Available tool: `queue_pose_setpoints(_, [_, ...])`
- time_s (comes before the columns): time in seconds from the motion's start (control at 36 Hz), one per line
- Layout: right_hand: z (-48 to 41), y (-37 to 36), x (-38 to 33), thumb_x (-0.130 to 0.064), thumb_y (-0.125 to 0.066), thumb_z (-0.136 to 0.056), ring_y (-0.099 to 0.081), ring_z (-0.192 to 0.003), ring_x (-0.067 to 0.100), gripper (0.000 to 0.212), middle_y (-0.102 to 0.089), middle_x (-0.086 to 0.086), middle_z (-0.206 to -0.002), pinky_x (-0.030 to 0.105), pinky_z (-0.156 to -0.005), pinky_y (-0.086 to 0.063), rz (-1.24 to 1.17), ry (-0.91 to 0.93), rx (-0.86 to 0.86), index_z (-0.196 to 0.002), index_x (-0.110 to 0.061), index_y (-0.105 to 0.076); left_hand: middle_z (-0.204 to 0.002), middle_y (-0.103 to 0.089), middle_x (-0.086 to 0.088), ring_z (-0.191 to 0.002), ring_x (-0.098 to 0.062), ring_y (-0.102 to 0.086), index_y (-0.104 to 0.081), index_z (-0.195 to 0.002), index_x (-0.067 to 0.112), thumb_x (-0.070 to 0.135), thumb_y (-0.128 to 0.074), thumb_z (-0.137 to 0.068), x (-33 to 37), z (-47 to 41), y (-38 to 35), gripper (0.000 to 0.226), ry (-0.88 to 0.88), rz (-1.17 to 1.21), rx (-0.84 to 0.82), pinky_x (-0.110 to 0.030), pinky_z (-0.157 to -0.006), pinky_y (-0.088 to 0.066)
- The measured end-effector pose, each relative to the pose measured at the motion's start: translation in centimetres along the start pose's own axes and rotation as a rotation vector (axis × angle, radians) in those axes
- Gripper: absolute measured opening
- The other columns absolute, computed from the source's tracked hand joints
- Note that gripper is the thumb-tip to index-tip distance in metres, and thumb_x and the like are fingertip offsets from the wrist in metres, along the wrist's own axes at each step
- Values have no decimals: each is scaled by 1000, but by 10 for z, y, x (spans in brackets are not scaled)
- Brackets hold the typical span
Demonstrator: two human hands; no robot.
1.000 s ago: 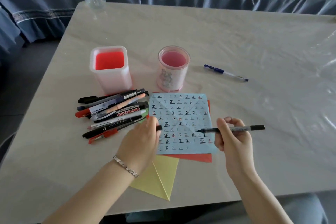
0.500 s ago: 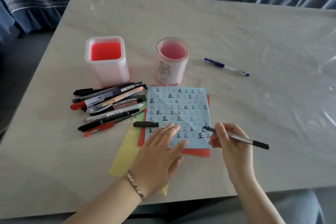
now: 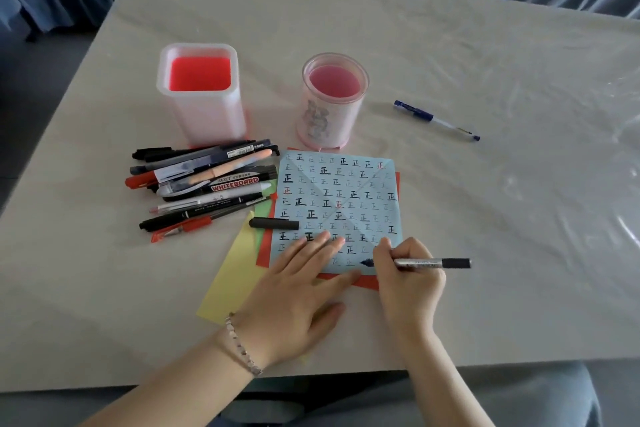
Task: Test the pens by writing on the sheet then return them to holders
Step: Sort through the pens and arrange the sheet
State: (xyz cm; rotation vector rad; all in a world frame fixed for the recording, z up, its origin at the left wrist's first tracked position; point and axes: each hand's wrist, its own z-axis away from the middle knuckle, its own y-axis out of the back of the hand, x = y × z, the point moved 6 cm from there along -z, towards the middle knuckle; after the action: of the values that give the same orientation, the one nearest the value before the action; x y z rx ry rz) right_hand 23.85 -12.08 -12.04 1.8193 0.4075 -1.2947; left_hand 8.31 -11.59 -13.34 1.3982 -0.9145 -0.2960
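One pen (image 3: 426, 263) tip by sheet's (image 3: 346, 191) near edge; left hand (image 3: 294, 298) flat beside

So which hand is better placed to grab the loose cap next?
Left. The left hand lies flat on the sheet, close to the cap; the right hand grips the pen.

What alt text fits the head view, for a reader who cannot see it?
The right hand holds an uncapped pen, tip at the blue sheet of practice characters, while the left hand presses the sheet flat. A pile of pens, a square holder and a round holder sit beyond.
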Motion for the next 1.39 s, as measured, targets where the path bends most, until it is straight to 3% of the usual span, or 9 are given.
queue_pose_setpoints(0.14, [3, 1, 0, -20, -59, -74, -39, -44, 11, 37, -40, -2, -40, 18, -42, -30, -28, 39, 27, -47, -17, -35, -145, -38, -8, -138, -24, -27, -53, -126, 30, 40, -40, -90, -1, 0, 0, 40, 13, 22, -2, -37, -113, -14])
queue_pose_setpoints(0.31, [4, -1, -4, -18, -58, -73, -36, -41, 7, 36, -37, -6, -40, 13, -41, -26, -16, 102, 7, -47, -23, -33, -144, -40, -9, -137, -24, -28, -55, -125, 29, 40, -42, -89, 0, 0, 0, 40, 12, 20, 3, -37, -113, -13])
queue_pose_setpoints(0.58, [2, -3, 0, -20, -58, -73, -36, -42, 10, 36, -36, -7, -38, 15, -41, -27, -3, 99, 11, -47, -23, -34, -143, -41, -9, -136, -25, -29, -56, -124, 28, 40, -41, -89, 0, 0, 1, 39, 9, 29, 7, -36, -113, -13])
queue_pose_setpoints(0.97, [2, -4, 3, -21, -59, -72, -39, -43, 9, 36, -48, -8, -45, 17, -42, -30, -40, 65, 12, -46, -24, -35, -143, -41, -9, -136, -24, -28, -56, -123, 29, 40, -42, -88, -1, -1, 0, 39, 8, 38, 24, -37, -112, -15])
queue_pose_setpoints(1.11, [2, -5, 2, -21, -58, -72, -39, -42, 8, 34, -40, -3, -40, 13, -42, -29, -34, 54, -1, -46, -19, -37, -143, -42, -9, -136, -24, -28, -57, -123, 28, 39, -43, -88, -1, -1, 1, 39, 7, 40, 31, -38, -112, -16])
queue_pose_setpoints(1.28, [2, -2, 2, -20, -57, -73, -34, -44, 11, 35, -37, 1, -41, 19, -43, -27, -8, 57, 47, -47, -17, -34, -143, -41, -9, -136, -23, -27, -58, -122, 29, 40, -42, -88, -1, -1, 1, 39, 13, 36, 19, -36, -113, -13])
queue_pose_setpoints(1.39, [1, -2, 1, -20, -57, -73, -35, -45, 11, 35, -36, -3, -40, 16, -43, -27, -14, 56, 37, -46, -18, -34, -144, -40, -8, -137, -23, -25, -57, -124, 30, 41, -41, -89, -1, -1, 0, 40, 15, 25, 4, -36, -113, -13])
